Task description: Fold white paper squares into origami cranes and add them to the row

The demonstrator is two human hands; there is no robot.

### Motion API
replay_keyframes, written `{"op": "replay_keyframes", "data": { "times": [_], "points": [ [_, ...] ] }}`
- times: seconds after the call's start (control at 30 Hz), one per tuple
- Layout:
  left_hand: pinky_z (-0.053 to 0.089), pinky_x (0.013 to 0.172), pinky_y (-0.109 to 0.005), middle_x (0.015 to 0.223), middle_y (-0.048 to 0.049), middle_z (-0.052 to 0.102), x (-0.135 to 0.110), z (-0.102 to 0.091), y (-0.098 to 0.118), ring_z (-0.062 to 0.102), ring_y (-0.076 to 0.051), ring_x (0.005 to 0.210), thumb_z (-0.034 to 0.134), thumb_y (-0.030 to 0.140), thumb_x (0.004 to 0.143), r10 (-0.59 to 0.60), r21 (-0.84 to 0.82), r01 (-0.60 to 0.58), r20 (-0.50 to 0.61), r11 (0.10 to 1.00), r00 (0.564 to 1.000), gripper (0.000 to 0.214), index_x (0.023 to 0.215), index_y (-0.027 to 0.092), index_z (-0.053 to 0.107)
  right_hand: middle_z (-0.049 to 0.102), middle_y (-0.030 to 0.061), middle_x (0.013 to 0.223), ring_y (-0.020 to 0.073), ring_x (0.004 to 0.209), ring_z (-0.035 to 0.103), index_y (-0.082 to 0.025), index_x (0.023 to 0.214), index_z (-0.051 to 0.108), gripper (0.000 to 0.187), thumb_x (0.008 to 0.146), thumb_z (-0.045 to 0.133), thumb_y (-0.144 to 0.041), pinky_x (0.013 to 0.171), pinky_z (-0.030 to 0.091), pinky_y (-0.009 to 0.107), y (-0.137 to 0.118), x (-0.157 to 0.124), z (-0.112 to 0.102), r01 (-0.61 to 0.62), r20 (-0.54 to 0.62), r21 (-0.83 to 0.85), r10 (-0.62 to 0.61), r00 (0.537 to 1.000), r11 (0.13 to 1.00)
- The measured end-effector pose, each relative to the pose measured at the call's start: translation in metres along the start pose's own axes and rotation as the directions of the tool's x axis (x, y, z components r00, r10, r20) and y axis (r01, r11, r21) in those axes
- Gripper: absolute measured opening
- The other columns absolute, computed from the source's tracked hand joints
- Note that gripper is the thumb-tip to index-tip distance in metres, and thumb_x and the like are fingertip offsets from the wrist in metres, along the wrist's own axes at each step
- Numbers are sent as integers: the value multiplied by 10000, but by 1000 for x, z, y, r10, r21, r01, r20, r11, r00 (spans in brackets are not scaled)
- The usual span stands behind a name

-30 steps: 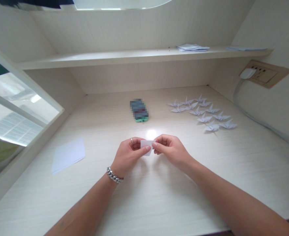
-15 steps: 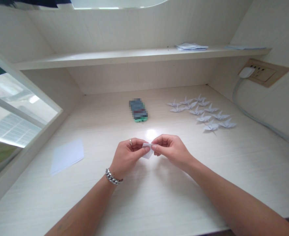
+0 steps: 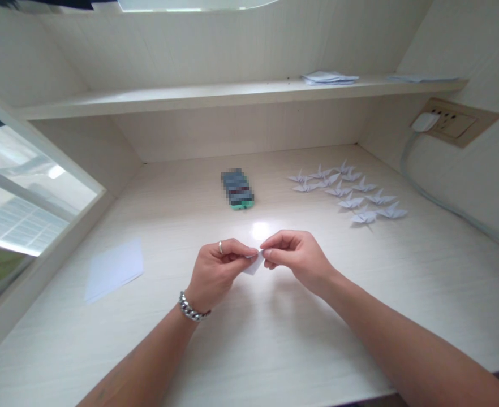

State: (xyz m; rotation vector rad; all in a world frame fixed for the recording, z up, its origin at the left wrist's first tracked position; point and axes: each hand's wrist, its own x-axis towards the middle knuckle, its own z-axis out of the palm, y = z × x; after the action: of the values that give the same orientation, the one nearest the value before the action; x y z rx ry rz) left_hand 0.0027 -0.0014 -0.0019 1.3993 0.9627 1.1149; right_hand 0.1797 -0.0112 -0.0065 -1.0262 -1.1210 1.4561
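Observation:
A small folded white paper [image 3: 253,265] is held between my two hands, above the middle of the desk. My left hand [image 3: 220,265], with a ring and a chain bracelet, pinches its left side between thumb and fingers and covers much of it. At the upper right corner, the thumb and fingertips of my right hand [image 3: 295,254] are closed on the paper. Several folded paper cranes [image 3: 351,200] stand in a group beyond my right hand. To the left lies a flat stack of white paper sheets [image 3: 114,270].
A phone-like object [image 3: 238,189] with a green edge, its face blurred, lies behind my hands. Folded papers [image 3: 330,78] rest on the shelf [image 3: 190,99]. On the right wall a plug sits in a socket [image 3: 457,123], its cable [image 3: 436,200] trailing along the desk.
The folded paper is now tilted, and my left hand covers more of it. My right fingertips have shifted to its upper corner. The camera view has moved slightly.

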Motion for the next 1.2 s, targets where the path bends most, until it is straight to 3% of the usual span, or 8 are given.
{"op": "replay_keyframes", "data": {
  "times": [0.13,0.37,0.57,1.2],
  "points": [
    [513,576,-195,721,-35,742,-1,0,0,652,-123,646,745,155,712,56,69,-59,35,996,998,37,727,184,762,679,13,571,134,548,640,-142,725,724,121,629,769,-200,553,525,260,0,0,0,18,-21,20,-18,1000,1000],
    [502,574,-220,736,-41,718,-2,-1,-1,640,-131,656,729,127,736,206,86,-209,47,974,977,57,734,179,752,711,35,634,137,587,667,-142,775,741,171,617,781,-193,602,548,263,-1,-1,-1,-71,28,163,67,997,984],
    [508,603,-266,739,-64,704,-3,-2,-3,643,-161,681,727,114,733,297,136,-305,72,943,952,55,736,166,745,713,59,617,155,587,680,-120,779,745,172,613,771,-159,600,556,264,-5,-3,-3,-126,44,166,120,992,978],
    [496,557,-247,710,-62,695,-3,-3,-1,626,-147,632,729,131,731,243,109,-253,98,961,965,30,717,157,728,732,87,694,166,665,701,-111,842,747,214,671,773,-236,672,568,282,-7,-1,-10,-218,162,161,192,968,963]
  ]
}}
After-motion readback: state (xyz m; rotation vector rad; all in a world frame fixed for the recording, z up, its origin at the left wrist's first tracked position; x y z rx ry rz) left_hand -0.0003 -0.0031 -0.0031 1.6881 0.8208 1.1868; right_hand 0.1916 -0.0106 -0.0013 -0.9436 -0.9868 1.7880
